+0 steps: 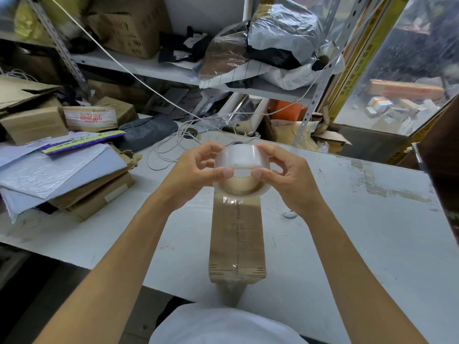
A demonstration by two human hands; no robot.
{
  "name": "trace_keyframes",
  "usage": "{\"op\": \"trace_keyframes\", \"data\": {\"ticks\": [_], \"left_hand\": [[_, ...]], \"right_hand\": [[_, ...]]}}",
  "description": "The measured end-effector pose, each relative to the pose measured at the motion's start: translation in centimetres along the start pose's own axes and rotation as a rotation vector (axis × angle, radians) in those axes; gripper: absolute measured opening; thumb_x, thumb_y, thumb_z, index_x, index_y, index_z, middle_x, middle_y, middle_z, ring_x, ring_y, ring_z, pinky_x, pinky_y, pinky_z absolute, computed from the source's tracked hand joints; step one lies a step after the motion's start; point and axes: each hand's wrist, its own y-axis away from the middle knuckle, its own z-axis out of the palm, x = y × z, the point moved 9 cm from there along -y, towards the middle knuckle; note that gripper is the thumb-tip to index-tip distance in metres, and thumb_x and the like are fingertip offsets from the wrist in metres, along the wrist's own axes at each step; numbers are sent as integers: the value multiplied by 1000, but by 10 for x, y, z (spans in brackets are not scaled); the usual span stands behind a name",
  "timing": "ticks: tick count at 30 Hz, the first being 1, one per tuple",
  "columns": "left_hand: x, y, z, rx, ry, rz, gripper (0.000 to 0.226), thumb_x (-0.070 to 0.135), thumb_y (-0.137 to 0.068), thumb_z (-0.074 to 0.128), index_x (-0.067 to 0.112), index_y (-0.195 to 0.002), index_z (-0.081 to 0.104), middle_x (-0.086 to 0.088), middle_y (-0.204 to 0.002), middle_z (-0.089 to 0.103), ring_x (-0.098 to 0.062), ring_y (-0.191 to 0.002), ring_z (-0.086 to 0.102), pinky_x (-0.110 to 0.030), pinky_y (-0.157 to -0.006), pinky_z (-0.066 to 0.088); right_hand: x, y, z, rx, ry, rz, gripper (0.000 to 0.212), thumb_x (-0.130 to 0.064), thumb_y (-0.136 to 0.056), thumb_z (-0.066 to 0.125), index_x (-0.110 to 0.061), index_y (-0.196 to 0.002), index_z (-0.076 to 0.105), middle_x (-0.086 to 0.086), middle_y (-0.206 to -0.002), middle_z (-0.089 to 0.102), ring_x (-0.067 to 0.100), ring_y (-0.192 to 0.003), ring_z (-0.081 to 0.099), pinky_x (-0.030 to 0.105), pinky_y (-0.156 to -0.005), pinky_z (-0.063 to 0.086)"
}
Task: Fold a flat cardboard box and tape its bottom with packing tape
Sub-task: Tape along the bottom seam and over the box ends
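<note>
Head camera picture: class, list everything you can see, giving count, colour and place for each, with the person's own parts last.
Tape roll: one, clear, held above the box's far end.
Cardboard box: one, brown, centre of table, seam taped.
Table: one, pale grey.
Cord: one, white, coiled on the table's far side.
Padded mailers: several, white, stacked left.
Parcels: several, brown, far left.
Shelf: one, white, behind, bearing bags and a carton.
Left hand, right hand: two hands, gripping the roll.

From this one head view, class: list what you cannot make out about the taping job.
- Far end of the cardboard box: hidden behind the tape roll and both thumbs.
- Box's near side: faces away from the camera, below its edge.
- Tape's free end: clear film, too faint to trace.
- Box labels at left: too small.
</note>
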Motion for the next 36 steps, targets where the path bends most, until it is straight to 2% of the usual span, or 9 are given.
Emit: {"op": "trace_keyframes", "data": {"ticks": [6,10,12,14,18,23,27,32,36], "left_hand": [[14,1,2,11,-368,88,51,46,-67,83,40,-114,64,24,-111,63,-3,-108,60,-34,-90,54],[18,2,2,70,-419,120,47,45,-67,86,41,-108,62,26,-108,60,2,-102,57,-32,-85,57],[17,2,1,87,-423,108,47,50,-65,86,44,-105,62,26,-106,60,2,-101,58,-32,-82,58],[18,2,0,72,-369,107,44,45,-65,89,42,-103,66,23,-104,64,-1,-100,61,-32,-81,58],[21,3,-1,43,-251,115,41,37,-61,87,34,-100,73,6,-104,70,-16,-101,65,-35,-81,59],[24,3,7,63,-150,90,40,25,-60,90,31,-96,75,5,-97,72,-13,-91,67,-33,-74,58],[50,8,20,17,-300,178,47,32,-66,88,24,-110,72,5,-105,72,-17,-99,68,-41,-86,57],[79,23,26,-30,-231,254,49,11,-70,86,10,-116,69,-7,-108,72,-24,-101,69,-47,-83,59],[96,37,27,-41,-147,308,55,13,-67,86,3,-118,67,-12,-112,72,-29,-104,69,-47,-83,59]], "right_hand": [[-1,-2,8,-46,69,-15,52,-39,-71,76,-35,-119,59,-22,-115,63,1,-114,56,19,-90,51],[-5,-3,14,-86,94,-29,48,-37,-74,77,-41,-117,58,-31,-115,62,-7,-115,55,13,-93,45],[-5,-4,15,-88,110,-27,47,-36,-74,78,-45,-115,57,-36,-112,60,-9,-114,54,18,-96,45],[-3,-4,14,-90,88,-26,48,-31,-75,79,-42,-116,58,-32,-114,61,-6,-115,55,24,-99,46],[2,-5,12,-116,53,-21,49,-23,-76,79,-32,-120,60,-22,-120,62,-2,-117,55,19,-98,47],[9,-4,10,-146,-203,7,50,-14,-75,78,-15,-122,63,4,-121,66,15,-115,62,30,-90,53],[9,-1,9,-134,-431,5,65,-33,-73,83,-7,-127,61,15,-125,62,34,-119,57,43,-93,52],[-25,3,4,-149,-458,-53,64,-36,-71,83,-10,-125,62,10,-122,64,30,-117,57,34,-85,52],[-55,9,2,-183,-440,-126,57,-33,-73,80,-13,-123,62,3,-121,65,24,-114,60,33,-84,53]]}}
